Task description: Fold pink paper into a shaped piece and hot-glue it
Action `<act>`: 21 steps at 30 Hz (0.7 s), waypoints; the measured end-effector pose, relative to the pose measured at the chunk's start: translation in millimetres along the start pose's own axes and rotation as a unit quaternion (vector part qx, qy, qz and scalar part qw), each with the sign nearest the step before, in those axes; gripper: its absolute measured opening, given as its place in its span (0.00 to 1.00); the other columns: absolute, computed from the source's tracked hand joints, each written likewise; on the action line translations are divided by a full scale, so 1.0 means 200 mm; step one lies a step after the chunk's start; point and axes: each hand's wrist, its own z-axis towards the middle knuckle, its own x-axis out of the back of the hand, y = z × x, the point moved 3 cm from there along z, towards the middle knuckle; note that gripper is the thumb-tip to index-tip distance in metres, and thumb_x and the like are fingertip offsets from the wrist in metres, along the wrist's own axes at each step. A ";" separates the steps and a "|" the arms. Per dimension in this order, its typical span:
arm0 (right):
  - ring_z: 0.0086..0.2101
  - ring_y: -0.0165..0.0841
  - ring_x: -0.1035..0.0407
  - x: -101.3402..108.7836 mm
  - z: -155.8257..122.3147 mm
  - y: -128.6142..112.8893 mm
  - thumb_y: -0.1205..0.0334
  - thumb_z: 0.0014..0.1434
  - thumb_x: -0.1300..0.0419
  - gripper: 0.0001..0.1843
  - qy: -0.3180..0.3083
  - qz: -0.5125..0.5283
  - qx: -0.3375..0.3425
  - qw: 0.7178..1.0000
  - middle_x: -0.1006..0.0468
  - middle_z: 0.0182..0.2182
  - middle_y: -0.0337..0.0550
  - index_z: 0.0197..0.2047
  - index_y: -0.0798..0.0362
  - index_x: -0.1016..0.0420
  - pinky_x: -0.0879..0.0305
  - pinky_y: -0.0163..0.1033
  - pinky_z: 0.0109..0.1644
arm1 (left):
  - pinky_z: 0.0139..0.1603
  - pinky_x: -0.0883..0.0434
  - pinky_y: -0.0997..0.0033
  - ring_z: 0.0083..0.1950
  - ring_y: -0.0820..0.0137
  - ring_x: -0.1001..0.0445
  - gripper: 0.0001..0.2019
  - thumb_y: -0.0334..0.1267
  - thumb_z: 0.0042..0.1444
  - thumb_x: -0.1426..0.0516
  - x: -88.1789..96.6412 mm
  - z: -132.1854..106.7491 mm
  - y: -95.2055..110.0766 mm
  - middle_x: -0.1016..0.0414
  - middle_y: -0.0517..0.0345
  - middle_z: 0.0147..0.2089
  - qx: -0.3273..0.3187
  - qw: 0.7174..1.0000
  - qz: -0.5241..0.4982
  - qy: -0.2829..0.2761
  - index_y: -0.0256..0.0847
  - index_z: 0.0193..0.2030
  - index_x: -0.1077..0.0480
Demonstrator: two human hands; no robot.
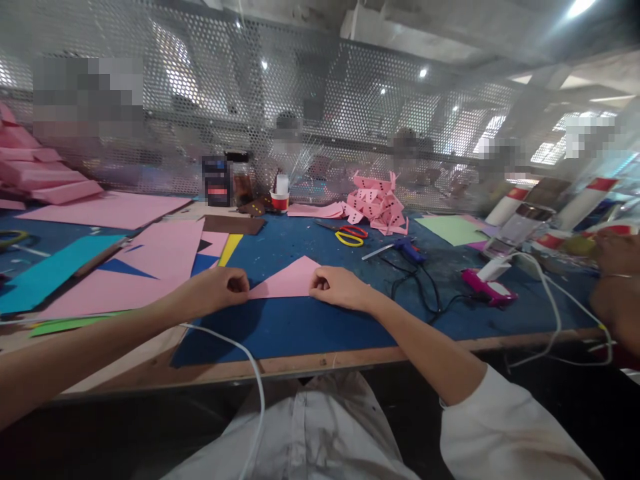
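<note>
A pink paper triangle (pixel 287 281) lies on the blue table mat (pixel 300 328) in front of me, its tip pointing away. My left hand (pixel 223 291) pinches the paper's left corner with curled fingers. At the other end of its straight near edge, my right hand (pixel 337 287) is closed on the right corner. Beyond the right hand rest yellow-and-red-handled scissors (pixel 350 236) and a blue glue gun (pixel 411 250) with a black cord.
Large pink sheets (pixel 170 257) and a teal sheet (pixel 60 270) cover the left side. Pink folded pieces with black dots (pixel 377 203) are heaped at the back. A magenta power adapter (pixel 489 288) and white cable lie right; another person's hand (pixel 617 257) is at the far right.
</note>
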 end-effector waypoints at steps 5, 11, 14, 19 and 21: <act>0.32 0.29 0.29 0.00 0.00 0.01 0.64 0.57 0.38 0.05 -0.002 0.002 -0.005 1.000 0.20 0.34 0.40 0.36 0.53 0.22 0.42 0.32 0.34 | 0.33 0.37 0.70 0.33 0.63 0.25 0.12 0.48 0.51 0.43 0.03 -0.02 -0.01 0.22 0.59 0.29 0.006 1.000 -0.001 -0.002 0.41 0.31 0.26; 0.32 0.29 0.29 0.01 0.00 0.00 0.64 0.57 0.38 0.05 -0.002 0.003 -0.008 1.000 0.20 0.34 0.40 0.36 0.53 0.22 0.41 0.32 0.35 | 0.33 0.39 0.71 0.33 0.65 0.27 0.12 0.46 0.52 0.43 0.04 -0.05 -0.01 0.22 0.60 0.28 0.007 1.000 0.004 -0.001 0.39 0.31 0.26; 0.33 0.29 0.29 0.01 0.00 -0.02 0.65 0.57 0.39 0.04 -0.004 0.001 -0.009 1.000 0.20 0.34 0.40 0.36 0.53 0.22 0.41 0.32 0.35 | 0.32 0.40 0.72 0.32 0.66 0.28 0.12 0.46 0.52 0.43 0.05 -0.05 -0.01 0.23 0.61 0.28 0.006 1.000 0.007 -0.003 0.39 0.30 0.26; 0.32 0.29 0.29 0.01 0.00 -0.01 0.65 0.57 0.38 0.04 -0.008 0.000 -0.011 1.000 0.20 0.34 0.40 0.36 0.54 0.22 0.40 0.32 0.36 | 0.35 0.38 0.71 0.34 0.64 0.27 0.11 0.45 0.51 0.42 0.07 -0.06 -0.06 0.21 0.60 0.29 0.013 1.000 0.000 -0.007 0.39 0.31 0.25; 0.32 0.29 0.29 0.00 0.00 -0.01 0.65 0.57 0.38 0.04 -0.004 -0.003 -0.011 1.000 0.20 0.34 0.40 0.36 0.53 0.22 0.41 0.32 0.35 | 0.36 0.37 0.71 0.35 0.64 0.26 0.11 0.45 0.51 0.42 0.07 -0.06 -0.09 0.20 0.60 0.29 0.017 1.000 -0.005 -0.008 0.39 0.31 0.25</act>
